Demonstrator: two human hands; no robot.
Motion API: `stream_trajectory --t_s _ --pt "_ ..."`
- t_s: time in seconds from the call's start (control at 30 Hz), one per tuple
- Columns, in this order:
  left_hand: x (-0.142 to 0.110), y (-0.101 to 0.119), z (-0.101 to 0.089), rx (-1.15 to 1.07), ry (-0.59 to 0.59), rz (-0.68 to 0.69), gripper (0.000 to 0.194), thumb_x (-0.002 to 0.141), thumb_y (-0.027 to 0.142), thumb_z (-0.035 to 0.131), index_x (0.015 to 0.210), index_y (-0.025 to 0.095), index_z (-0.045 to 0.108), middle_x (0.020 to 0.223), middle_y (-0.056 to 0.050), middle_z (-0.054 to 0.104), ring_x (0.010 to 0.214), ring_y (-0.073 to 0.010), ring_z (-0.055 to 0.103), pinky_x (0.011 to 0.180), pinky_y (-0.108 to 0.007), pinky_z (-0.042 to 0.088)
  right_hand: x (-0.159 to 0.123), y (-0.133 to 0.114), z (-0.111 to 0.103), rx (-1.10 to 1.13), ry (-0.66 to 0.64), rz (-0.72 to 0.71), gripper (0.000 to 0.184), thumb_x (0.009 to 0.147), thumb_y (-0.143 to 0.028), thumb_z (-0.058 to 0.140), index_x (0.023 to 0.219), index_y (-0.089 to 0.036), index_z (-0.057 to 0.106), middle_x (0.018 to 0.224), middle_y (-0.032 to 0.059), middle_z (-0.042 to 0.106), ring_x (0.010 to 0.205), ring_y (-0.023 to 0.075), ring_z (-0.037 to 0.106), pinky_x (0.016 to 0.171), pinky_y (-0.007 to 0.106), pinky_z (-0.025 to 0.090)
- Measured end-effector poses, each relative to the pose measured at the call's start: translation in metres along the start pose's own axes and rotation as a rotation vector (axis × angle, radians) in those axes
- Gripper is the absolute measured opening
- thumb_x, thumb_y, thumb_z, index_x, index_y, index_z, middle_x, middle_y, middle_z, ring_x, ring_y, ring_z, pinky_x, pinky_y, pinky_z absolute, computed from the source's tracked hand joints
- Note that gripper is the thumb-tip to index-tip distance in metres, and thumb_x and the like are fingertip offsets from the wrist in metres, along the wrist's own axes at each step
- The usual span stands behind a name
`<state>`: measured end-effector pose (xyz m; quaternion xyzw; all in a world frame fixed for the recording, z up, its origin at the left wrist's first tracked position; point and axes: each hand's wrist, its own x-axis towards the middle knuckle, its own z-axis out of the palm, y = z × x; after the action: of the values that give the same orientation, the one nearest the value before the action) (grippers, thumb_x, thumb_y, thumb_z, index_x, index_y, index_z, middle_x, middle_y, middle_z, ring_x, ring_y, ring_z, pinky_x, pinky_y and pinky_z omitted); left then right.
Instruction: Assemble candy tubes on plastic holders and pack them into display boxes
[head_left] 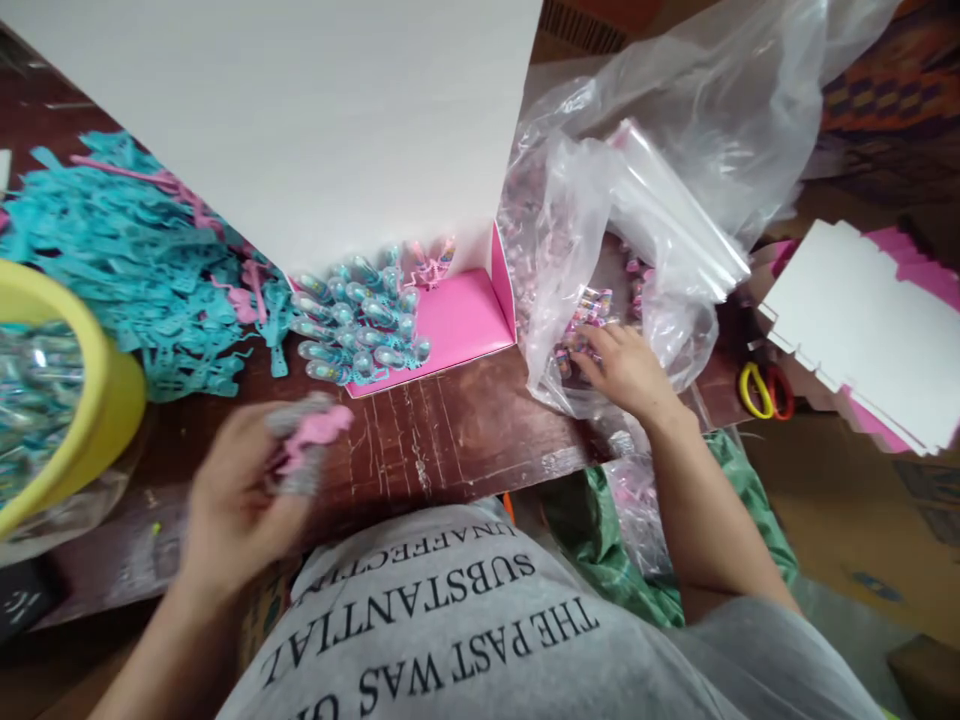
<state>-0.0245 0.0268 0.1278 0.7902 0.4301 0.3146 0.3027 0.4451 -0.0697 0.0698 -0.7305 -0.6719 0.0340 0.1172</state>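
My left hand [232, 500] is closed on a small clear capsule fitted with a pink plastic strap [311, 435], held above the near edge of the dark wooden table [450, 430]; motion blurs it. My right hand [626, 370] reaches into a clear plastic bag [600, 220] on the right, its fingers curled on small pink-printed packets [589, 310] inside. A pile of finished capsules with teal straps [360, 315] lies in an open pink-and-white box [465, 315] at the centre.
A heap of teal and pink plastic straps [135, 250] covers the left of the table. A yellow bowl [90, 420] of clear capsules stands at the far left. Flat box blanks [862, 320] and yellow-and-red scissors [761, 390] lie to the right.
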Motion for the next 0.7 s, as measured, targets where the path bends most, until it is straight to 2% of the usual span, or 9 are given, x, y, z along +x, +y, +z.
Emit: stream_trajectory --t_s 0.1,0.2,0.3,0.37,0.47,0.6,0.7 --pt "0.015 0.018 0.037 -0.141 -0.292 0.116 0.031 0.098 0.027 0.069 0.127 0.034 0.078 0.12 -0.004 0.079 0.105 -0.0239 0.076 0.088 -0.038 0.063 -0.009 -0.018 -0.016 0.069 0.106 0.017 0.051 0.104 -0.04 0.05 0.149 -0.017 0.059 0.122 0.0184 0.075 0.11 0.0368 0.07 0.099 0.056 0.055" --pt "0.03 0.019 0.072 -0.263 -0.406 0.1 0.021 0.104 0.028 0.065 0.116 0.027 0.082 0.112 -0.005 0.08 0.099 -0.0192 0.076 0.087 -0.031 0.062 -0.019 -0.048 -0.027 0.356 0.194 0.023 0.036 0.104 -0.039 0.059 0.136 -0.024 0.062 0.117 0.012 0.076 0.104 0.0303 0.074 0.094 0.05 0.06" --pt "0.042 0.021 0.097 -0.41 -0.517 0.05 0.021 0.104 0.032 0.064 0.105 0.024 0.083 0.091 -0.003 0.078 0.072 -0.0123 0.07 0.066 -0.023 0.057 -0.019 -0.085 -0.026 0.763 0.135 -0.064 0.021 0.102 -0.038 0.07 0.119 -0.027 0.065 0.121 0.0081 0.077 0.111 0.0252 0.076 0.098 0.046 0.062" --pt "0.047 0.025 0.105 -0.479 -0.576 -0.029 0.022 0.102 0.034 0.065 0.1 0.022 0.083 0.077 0.0 0.073 0.055 -0.0083 0.058 0.054 -0.019 0.049 -0.013 -0.104 -0.019 0.925 0.058 -0.141 0.017 0.101 -0.038 0.073 0.114 -0.028 0.069 0.124 0.0062 0.078 0.116 0.0231 0.075 0.103 0.045 0.061" --pt "0.053 0.03 0.108 -0.528 -0.62 -0.1 0.022 0.1 0.036 0.068 0.097 0.021 0.083 0.071 0.001 0.07 0.051 -0.007 0.051 0.051 -0.018 0.045 -0.004 -0.119 -0.008 1.037 0.021 -0.17 0.02 0.101 -0.037 0.074 0.119 -0.029 0.074 0.118 0.0037 0.08 0.107 0.0194 0.077 0.097 0.04 0.064" --pt "0.054 0.03 0.106 -0.532 -0.621 -0.028 0.02 0.099 0.029 0.067 0.095 0.023 0.085 0.083 -0.002 0.076 0.064 -0.0096 0.062 0.06 -0.02 0.051 0.0 -0.122 -0.005 0.994 -0.024 -0.253 0.024 0.103 -0.032 0.072 0.126 -0.033 0.075 0.12 0.0005 0.082 0.107 0.0178 0.079 0.097 0.037 0.064" --pt "0.05 0.027 0.106 -0.478 -0.554 0.06 0.024 0.102 0.025 0.063 0.093 0.024 0.085 0.087 -0.003 0.077 0.075 -0.0126 0.069 0.07 -0.023 0.057 -0.001 -0.124 -0.006 0.902 -0.033 -0.271 0.02 0.104 -0.036 0.071 0.122 -0.034 0.077 0.116 -0.0007 0.083 0.103 0.0187 0.079 0.095 0.038 0.065"
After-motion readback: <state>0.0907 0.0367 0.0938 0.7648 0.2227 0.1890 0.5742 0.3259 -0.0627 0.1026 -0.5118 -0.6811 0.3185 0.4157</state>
